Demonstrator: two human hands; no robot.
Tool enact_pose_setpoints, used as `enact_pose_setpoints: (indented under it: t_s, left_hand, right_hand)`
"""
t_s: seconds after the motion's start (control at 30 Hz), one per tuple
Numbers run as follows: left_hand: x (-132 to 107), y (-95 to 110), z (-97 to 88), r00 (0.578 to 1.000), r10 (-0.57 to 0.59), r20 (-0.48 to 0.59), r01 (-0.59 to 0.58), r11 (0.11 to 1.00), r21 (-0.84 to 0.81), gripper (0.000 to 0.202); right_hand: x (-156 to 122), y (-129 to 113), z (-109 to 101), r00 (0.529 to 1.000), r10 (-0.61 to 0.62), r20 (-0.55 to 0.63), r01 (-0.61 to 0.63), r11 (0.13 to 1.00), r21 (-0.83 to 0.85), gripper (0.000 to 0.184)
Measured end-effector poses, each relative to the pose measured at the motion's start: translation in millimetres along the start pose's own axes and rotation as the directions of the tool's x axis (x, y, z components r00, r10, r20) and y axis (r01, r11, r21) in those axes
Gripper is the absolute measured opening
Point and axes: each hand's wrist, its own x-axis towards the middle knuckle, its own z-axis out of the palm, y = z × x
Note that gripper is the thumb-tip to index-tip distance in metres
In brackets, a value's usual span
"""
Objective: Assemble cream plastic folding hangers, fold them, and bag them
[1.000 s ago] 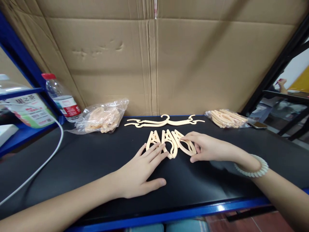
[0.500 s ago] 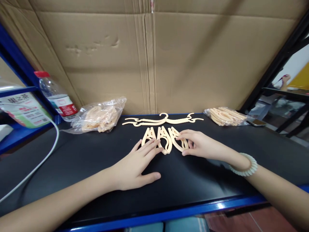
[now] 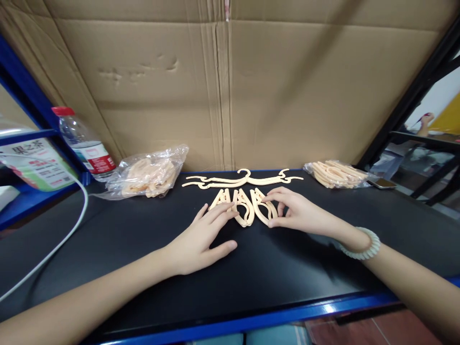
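Observation:
Three cream plastic folding hangers lie folded side by side on the black table [image 3: 273, 273]. My left hand [image 3: 203, 237] is spread, its fingertips over the left folded hanger [image 3: 220, 196] and reaching the edge of the middle folded hanger [image 3: 245, 221]. Part of the left one is hidden under those fingers. With thumb and fingers my right hand [image 3: 300, 211] grips the right folded hanger [image 3: 259, 206] at its outer side. Just behind the row, unfolded hanger pieces [image 3: 230, 183] stretch sideways, with a hook [image 3: 244, 171] at their middle.
A clear bag of cream hangers [image 3: 151, 172] lies at the back left, another bag [image 3: 338, 173] at the back right beside a phone [image 3: 383, 183]. A red-capped bottle [image 3: 89, 148] and white cable [image 3: 81, 211] are left. Cardboard [image 3: 287, 86] walls the back.
My right hand has shifted slightly left with the right folded hanger, closer to the middle one. My left hand has moved slightly up and left, still spread.

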Motion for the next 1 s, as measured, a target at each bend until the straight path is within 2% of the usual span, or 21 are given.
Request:
enact_pose_setpoints:
  t_s: [0.1,0.2,0.27,0.4,0.73,0.87,1.0]
  left_hand:
    - [3,-8,0.5,0.992,-0.035,-0.119,0.029,0.998,-0.052,0.044]
    - [7,-15,0.1,0.962,-0.068,-0.263,0.037,0.992,-0.122,0.035]
    - [9,-18,0.1,0.942,-0.104,-0.318,0.055,0.986,-0.158,0.031]
    - [10,-22,1.1,0.933,-0.138,-0.332,0.081,0.98,-0.179,0.029]
    - [9,-21,2.5,0.917,-0.182,-0.354,0.111,0.971,-0.211,0.03]
    - [10,-20,1.5,0.917,-0.18,-0.357,0.106,0.97,-0.217,0.028]
    - [10,-17,-0.4,0.914,-0.174,-0.367,0.098,0.972,-0.216,0.027]
  right_hand:
    - [7,18,-9,0.984,-0.021,-0.176,0.01,0.998,-0.061,0.029]
    - [18,51,-17,0.948,-0.029,-0.318,-0.012,0.992,-0.124,0.022]
    - [24,74,-21,0.936,-0.027,-0.352,-0.051,0.976,-0.21,0.026]
    - [33,102,-23,0.938,-0.049,-0.344,-0.082,0.931,-0.357,0.035]
    - [36,104,-21,0.957,-0.097,-0.273,-0.016,0.923,-0.384,0.019]
    - [35,99,-21,0.962,-0.101,-0.254,0.007,0.937,-0.349,0.011]
    - [34,90,-21,0.963,-0.097,-0.253,0.016,0.953,-0.303,0.01]
